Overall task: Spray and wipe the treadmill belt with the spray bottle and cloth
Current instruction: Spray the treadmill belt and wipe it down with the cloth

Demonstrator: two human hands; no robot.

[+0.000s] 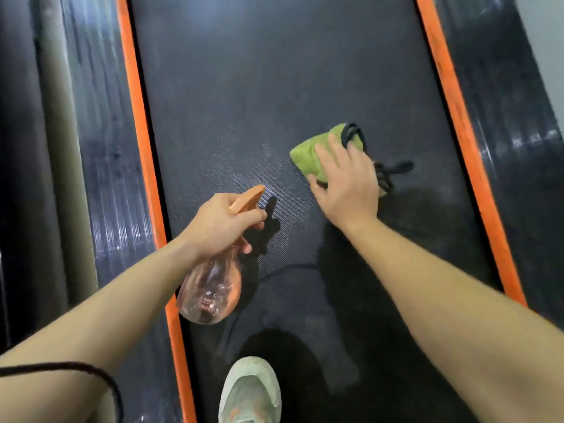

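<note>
My left hand (218, 222) grips the bottle (210, 288) by its neck, nozzle aimed at the belt (244, 102), bottle hanging over the belt's left orange edge. My right hand (345, 184) lies flat, fingers spread, pressing the green cloth (308, 154) onto the belt right of centre. My shoe (250, 392) stands on the belt below.

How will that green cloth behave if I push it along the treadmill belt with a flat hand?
Probably floppy: the green cloth lies bunched under the right hand, so it may crumple rather than slide flat. The treadmill belt looks textured, so the cloth likely drags. The black cord at its edge trails loose and could snag.
</note>
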